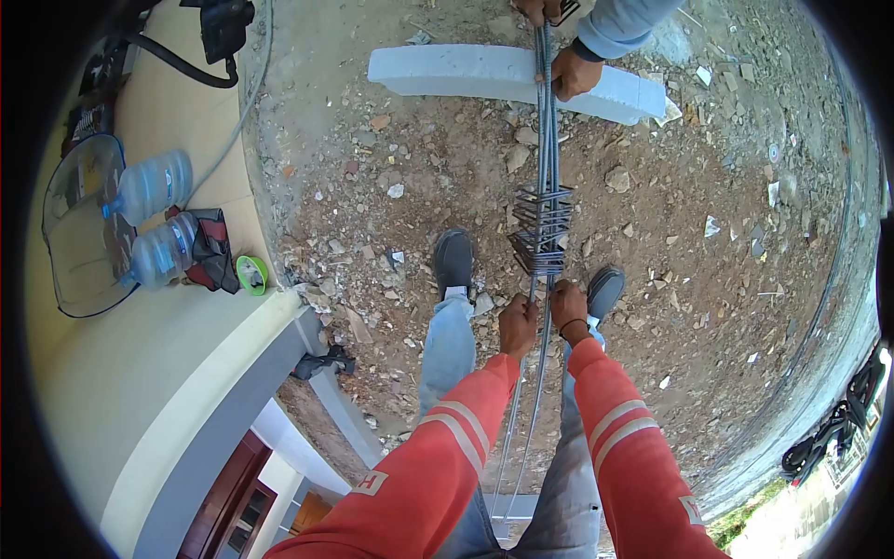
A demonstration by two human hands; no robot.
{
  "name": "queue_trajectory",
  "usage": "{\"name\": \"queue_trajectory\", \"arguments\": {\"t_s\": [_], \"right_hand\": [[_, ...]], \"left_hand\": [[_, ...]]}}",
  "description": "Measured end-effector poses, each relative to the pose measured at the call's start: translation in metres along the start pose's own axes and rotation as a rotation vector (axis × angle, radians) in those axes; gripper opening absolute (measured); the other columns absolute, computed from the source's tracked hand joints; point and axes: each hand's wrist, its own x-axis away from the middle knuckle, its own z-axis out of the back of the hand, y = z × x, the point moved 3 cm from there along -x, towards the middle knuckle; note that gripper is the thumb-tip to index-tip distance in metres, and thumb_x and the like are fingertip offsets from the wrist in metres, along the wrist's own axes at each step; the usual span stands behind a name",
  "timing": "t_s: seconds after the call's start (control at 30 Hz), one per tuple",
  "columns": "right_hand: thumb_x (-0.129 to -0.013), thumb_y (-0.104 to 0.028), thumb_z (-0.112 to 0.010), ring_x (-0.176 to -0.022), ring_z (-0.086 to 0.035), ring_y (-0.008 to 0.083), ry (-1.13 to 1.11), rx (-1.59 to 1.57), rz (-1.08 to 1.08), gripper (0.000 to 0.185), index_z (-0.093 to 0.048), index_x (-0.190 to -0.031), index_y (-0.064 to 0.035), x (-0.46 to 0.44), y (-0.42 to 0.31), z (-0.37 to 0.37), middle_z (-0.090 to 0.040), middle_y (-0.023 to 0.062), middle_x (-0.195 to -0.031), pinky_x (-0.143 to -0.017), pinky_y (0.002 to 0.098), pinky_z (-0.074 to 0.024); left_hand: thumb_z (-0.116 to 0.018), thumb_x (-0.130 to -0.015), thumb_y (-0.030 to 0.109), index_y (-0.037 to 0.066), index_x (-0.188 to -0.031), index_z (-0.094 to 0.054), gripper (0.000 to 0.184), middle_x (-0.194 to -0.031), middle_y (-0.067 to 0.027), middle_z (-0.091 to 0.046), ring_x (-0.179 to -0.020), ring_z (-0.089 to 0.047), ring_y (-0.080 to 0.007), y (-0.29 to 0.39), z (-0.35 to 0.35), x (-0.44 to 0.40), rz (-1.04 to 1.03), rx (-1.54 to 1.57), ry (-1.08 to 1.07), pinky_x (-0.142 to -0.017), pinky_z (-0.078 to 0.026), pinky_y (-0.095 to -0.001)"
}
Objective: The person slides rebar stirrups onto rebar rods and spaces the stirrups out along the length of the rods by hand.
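Observation:
Long thin steel rebar rods (pixel 548 140) run lengthwise through the middle of the view. My left hand (pixel 519 324) is closed around the rods on their left side, and my right hand (pixel 568 307) grips them just to the right. Just beyond my fingers, a stack of bent square wire stirrups (pixel 542 224) surrounds the rods. Farther up, another person's hand (pixel 575 73) holds the same rods, and that person's second hand (pixel 538 9) is at the top edge. How many rods lie in each of my hands is hidden by my fingers.
A long pale block beam (pixel 447 70) lies under the rods' far end. Rubble covers the dirt ground (pixel 708 279). On the left ledge are water jugs (pixel 154 186), a green cup (pixel 251 274) and a dark bag (pixel 214 252). My shoes (pixel 453 261) stand either side of the rods.

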Motion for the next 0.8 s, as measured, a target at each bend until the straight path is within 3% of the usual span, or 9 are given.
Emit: {"name": "queue_trajectory", "arguments": {"t_s": [0.07,0.3,0.37,0.47,0.53,0.6,0.63,0.7,0.8], "right_hand": [[-0.090,-0.020,-0.059,-0.089,-0.068,0.0458,-0.003,0.005,0.002,0.019,-0.069,-0.094,-0.0044,0.000,-0.001,-0.002,-0.070,0.0258,-0.093,-0.081,0.0523,-0.0547],[-0.088,-0.021,-0.058,-0.092,-0.067,0.0470,0.024,-0.070,-0.038,0.021,-0.066,-0.093,-0.0024,0.005,0.003,0.000,-0.069,0.0283,-0.093,-0.083,0.0538,-0.0535],[-0.087,-0.021,-0.058,-0.093,-0.067,0.0473,0.021,-0.096,-0.030,0.022,-0.065,-0.094,-0.0012,0.008,-0.001,-0.004,-0.069,0.0299,-0.094,-0.083,0.0537,-0.0538],[-0.085,-0.023,-0.060,-0.092,-0.067,0.0471,0.010,-0.124,-0.041,0.024,-0.063,-0.093,-0.0011,0.018,-0.013,-0.010,-0.069,0.0288,-0.093,-0.083,0.0545,-0.0529],[-0.084,-0.025,-0.061,-0.089,-0.067,0.0471,0.033,-0.177,-0.027,0.025,-0.063,-0.091,-0.0012,0.024,-0.023,-0.009,-0.069,0.0274,-0.090,-0.082,0.0545,-0.0529],[-0.085,-0.025,-0.061,-0.089,-0.068,0.0455,0.043,-0.157,-0.022,0.024,-0.062,-0.091,-0.0014,0.022,-0.028,-0.010,-0.069,0.0263,-0.088,-0.082,0.0535,-0.0534],[-0.085,-0.025,-0.061,-0.088,-0.068,0.0446,0.053,-0.127,-0.031,0.024,-0.062,-0.093,-0.0020,0.021,-0.028,-0.010,-0.069,0.0258,-0.088,-0.081,0.0531,-0.0536],[-0.086,-0.024,-0.061,-0.088,-0.068,0.0437,0.062,-0.094,-0.042,0.023,-0.062,-0.094,-0.0026,0.020,-0.032,-0.012,-0.069,0.0253,-0.087,-0.081,0.0526,-0.0539],[-0.085,-0.023,-0.062,-0.088,-0.066,0.0495,0.099,0.007,-0.114,0.025,-0.059,-0.097,-0.0009,0.025,-0.043,-0.009,-0.068,0.0290,-0.090,-0.080,0.0567,-0.0530]], "left_hand": [[-0.063,-0.095,0.017,-0.002,-0.089,-0.060,0.020,-0.071,-0.0174,-0.065,-0.065,-0.065,-0.0295,0.006,-0.001,0.005,0.007,-0.029,-0.019,-0.060,-0.048,-0.0406],[-0.058,-0.097,0.022,-0.003,-0.087,-0.062,0.027,-0.069,-0.0174,-0.062,-0.058,-0.058,-0.0292,0.006,0.000,0.019,0.057,0.006,-0.047,-0.058,-0.044,-0.0421],[-0.056,-0.098,0.029,-0.001,-0.095,-0.065,0.032,-0.077,-0.0239,-0.065,-0.072,-0.065,-0.0400,-0.003,0.005,0.023,0.132,-0.020,-0.013,-0.067,-0.047,-0.0484],[-0.053,-0.100,0.033,-0.002,-0.098,-0.065,0.037,-0.082,-0.0265,-0.065,-0.078,-0.064,-0.0438,-0.039,0.018,0.007,0.112,-0.140,0.178,-0.072,-0.046,-0.0502],[-0.049,-0.101,0.037,-0.001,-0.100,-0.064,0.041,-0.084,-0.0273,-0.066,-0.082,-0.064,-0.0452,-0.014,0.047,0.004,0.180,-0.118,0.072,-0.075,-0.046,-0.0508],[-0.049,-0.102,0.038,-0.001,-0.097,-0.063,0.041,-0.083,-0.0252,-0.066,-0.078,-0.063,-0.0441,-0.028,0.059,-0.004,0.248,-0.104,0.009,-0.073,-0.046,-0.0505],[-0.049,-0.102,0.037,0.000,-0.094,-0.062,0.040,-0.079,-0.0205,-0.066,-0.073,-0.065,-0.0380,-0.046,0.058,-0.009,0.307,-0.032,-0.038,-0.069,-0.047,-0.0481],[-0.049,-0.102,0.037,0.000,-0.092,-0.062,0.040,-0.077,-0.0183,-0.066,-0.071,-0.065,-0.0341,-0.070,0.054,-0.020,0.306,0.011,-0.055,-0.066,-0.047,-0.0460],[-0.049,-0.102,0.037,0.001,-0.090,-0.062,0.040,-0.073,-0.0148,-0.066,-0.067,-0.065,-0.0275,-0.087,0.045,-0.035,0.294,0.097,-0.059,-0.062,-0.048,-0.0430]]}}
